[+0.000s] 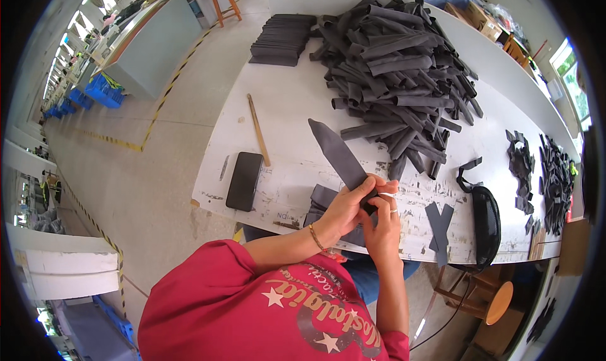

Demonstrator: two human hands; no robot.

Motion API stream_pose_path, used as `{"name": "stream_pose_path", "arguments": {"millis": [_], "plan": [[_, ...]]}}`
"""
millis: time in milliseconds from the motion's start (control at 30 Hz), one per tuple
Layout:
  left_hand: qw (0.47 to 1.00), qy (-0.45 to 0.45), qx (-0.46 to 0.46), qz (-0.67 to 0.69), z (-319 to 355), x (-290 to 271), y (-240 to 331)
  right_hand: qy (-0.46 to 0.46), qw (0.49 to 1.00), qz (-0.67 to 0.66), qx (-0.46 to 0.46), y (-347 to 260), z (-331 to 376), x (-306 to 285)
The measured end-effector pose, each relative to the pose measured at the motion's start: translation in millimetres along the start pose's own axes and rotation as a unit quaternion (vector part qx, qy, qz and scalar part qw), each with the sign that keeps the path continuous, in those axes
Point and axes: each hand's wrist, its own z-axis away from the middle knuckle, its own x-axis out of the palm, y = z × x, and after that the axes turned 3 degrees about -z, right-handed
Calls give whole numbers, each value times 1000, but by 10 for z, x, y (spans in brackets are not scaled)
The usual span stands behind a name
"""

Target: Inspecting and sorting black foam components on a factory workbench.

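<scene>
Both hands hold one flat dark grey fabric strip (338, 153) that points up and to the left over the white table (290, 102). My left hand (347, 206) grips its lower end from the left, a thin bracelet on the wrist. My right hand (380, 219), with a ring, pinches the same end from the right. A small stack of similar flat strips (322, 200) lies under my hands at the table's near edge. A big loose heap of dark strips (398, 64) fills the table beyond.
A black phone (244, 180) and a thin wooden stick (258, 129) lie to the left. A neat stack of strips (282, 39) sits far left, two crossed strips (439, 222) and a black pouch (486, 219) right. Wooden stools (486, 298) stand below.
</scene>
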Motion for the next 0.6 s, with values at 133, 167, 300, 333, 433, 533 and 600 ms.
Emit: {"name": "stream_pose_path", "arguments": {"millis": [133,167,300,333,433,533,600], "plan": [[1000,8,-22,13,12,-23,66,-47,999,4,19,68,67,-89],[1000,6,-18,24,-1,-36,106,-63,998,1,14,73,65,-147],[993,46,85,-69,-62,125,437,-55,998,5,-42,52,31,-345],[995,12,82,-48,-37,146,401,-49,997,13,-66,15,19,-373],[994,-37,101,-25,-18,192,341,-20,998,-5,-66,-46,-11,-389],[994,-35,99,-16,56,315,326,-18,997,-15,-72,-75,-15,-393],[992,-46,117,-29,91,318,300,-14,997,-14,-77,-68,-22,-377]]}}
